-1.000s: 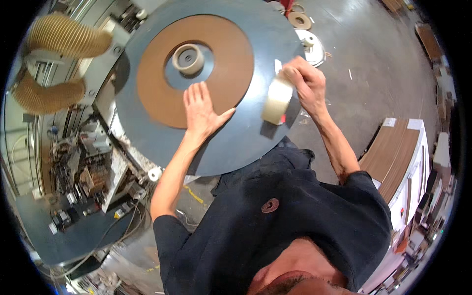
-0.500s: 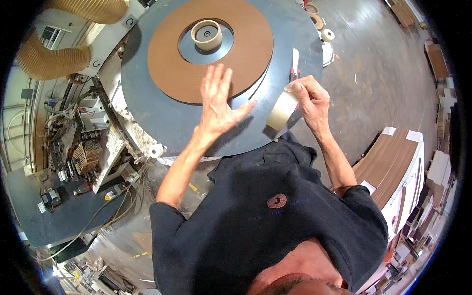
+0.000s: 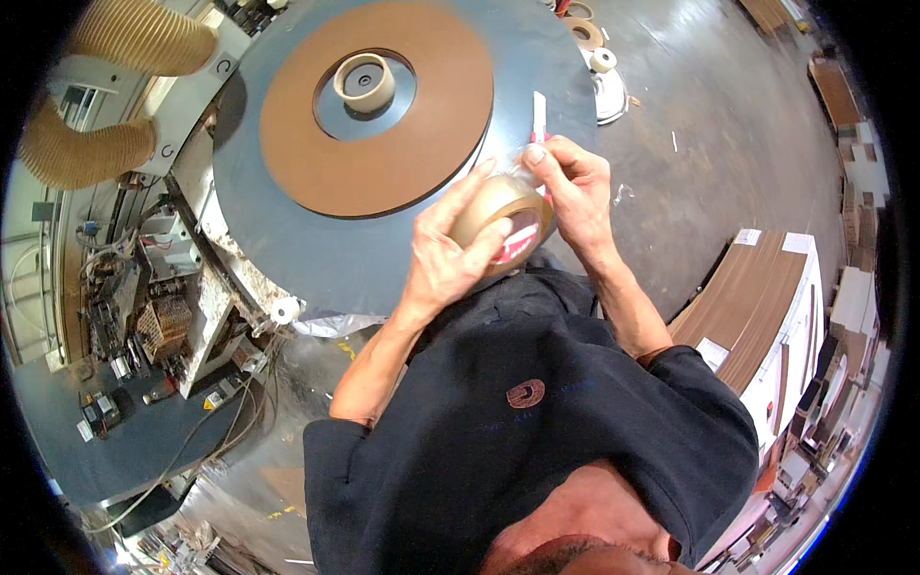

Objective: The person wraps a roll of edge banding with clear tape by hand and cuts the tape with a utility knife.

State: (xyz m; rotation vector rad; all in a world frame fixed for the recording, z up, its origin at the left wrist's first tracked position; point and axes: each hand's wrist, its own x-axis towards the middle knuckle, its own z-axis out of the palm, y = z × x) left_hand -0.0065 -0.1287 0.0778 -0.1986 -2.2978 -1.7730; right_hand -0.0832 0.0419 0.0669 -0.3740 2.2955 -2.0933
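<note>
My left hand (image 3: 443, 257) is wrapped round a roll of tan packing tape (image 3: 494, 203), its thumb near the cardboard core. At the roll's far right side my right hand (image 3: 578, 192) pinches what looks like the clear free end of the tape, blurred a little by motion. Beyond the right hand a utility knife (image 3: 540, 117) with a pale blade end and red parts lies on the grey round table (image 3: 335, 264), partly covered by that hand. A wide flat coil of brown edge banding (image 3: 287, 125) lies on the table, left of and beyond my hands.
A pale ring (image 3: 365, 86) stands at the coil's centre. Yellow ribbed hoses (image 3: 144, 38) and machinery with cables (image 3: 163, 316) are at the left. Several small rolls (image 3: 603, 60) sit past the table's right edge. A stack of brown boards (image 3: 746, 297) stands at the right.
My left hand has left the brown coil and taken hold of the tape roll. My right hand has moved left and now pinches at the roll's far side. The whole view has shifted slightly.
</note>
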